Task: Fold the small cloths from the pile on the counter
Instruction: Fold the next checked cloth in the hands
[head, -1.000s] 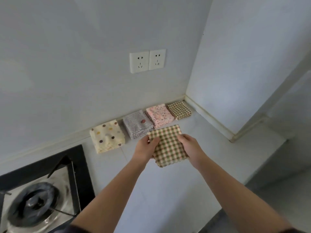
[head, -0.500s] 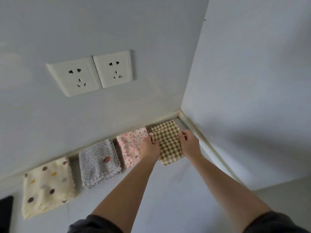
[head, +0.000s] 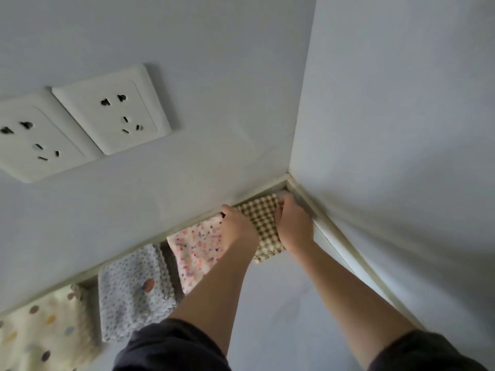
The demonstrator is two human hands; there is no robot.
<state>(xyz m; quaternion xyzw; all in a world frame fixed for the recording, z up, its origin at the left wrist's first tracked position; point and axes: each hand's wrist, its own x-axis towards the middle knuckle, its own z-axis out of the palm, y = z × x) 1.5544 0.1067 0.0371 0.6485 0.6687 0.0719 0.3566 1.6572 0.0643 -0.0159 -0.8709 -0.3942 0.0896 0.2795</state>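
1. Nearest the camera, dark sleeves point(head: 171, 346) and both forearms reach away across the grey tabletop point(head: 289, 311), stretched further than a second ago, when the hands worked over open tabletop well short of the wall.
2. The left hand point(head: 235, 226) and right hand point(head: 293, 223) each clasp one side of the folded checked cloth point(head: 263, 223), fingers curled over its edges. It has been carried from the middle of the tabletop into the far corner, at the right end of the row.
3. Beside it, running leftward, lie the pink speckled cloth point(head: 195, 247), the grey dotted cloth point(head: 134, 287) and the cream spotted cloth point(head: 40, 336), all folded. Judging by this, another cloth is nearly finished (only the release remains).
4. Hidden: an earlier small checked cloth sat in that corner, and it is now out of sight, probably beneath the one being placed. The left arm covers part of the pink cloth. The cream cloth is cut off at the frame edge.
5. Furthest, the twin sockets point(head: 80, 124) fill the wall; the unfolded pile is nowhere in view.
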